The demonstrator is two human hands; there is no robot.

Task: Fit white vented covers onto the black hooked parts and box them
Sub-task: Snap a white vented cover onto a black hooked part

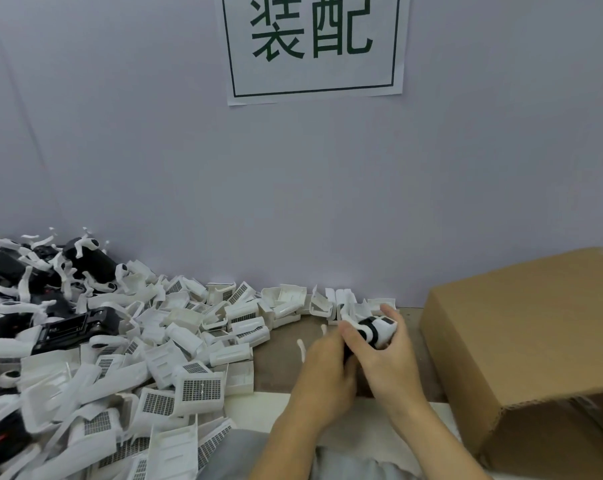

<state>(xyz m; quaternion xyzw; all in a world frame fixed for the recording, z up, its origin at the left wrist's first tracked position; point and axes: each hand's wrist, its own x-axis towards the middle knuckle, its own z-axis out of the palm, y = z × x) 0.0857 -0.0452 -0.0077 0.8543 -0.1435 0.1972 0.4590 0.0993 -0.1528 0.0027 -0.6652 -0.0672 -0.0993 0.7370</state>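
Fingers (390, 317) of right hand (386, 358) curl round white vented plastic cover (383, 329) on black hooked part (371, 332) | left hand (328, 372) grips its lower end, above brown table (279, 344) | heap of loose white covers (175, 358) left | brown cardboard box (522, 341) right | paper sign (314, 46) on wall

Both hands (359, 358) together, fingers curled (gripping), forearms converging.
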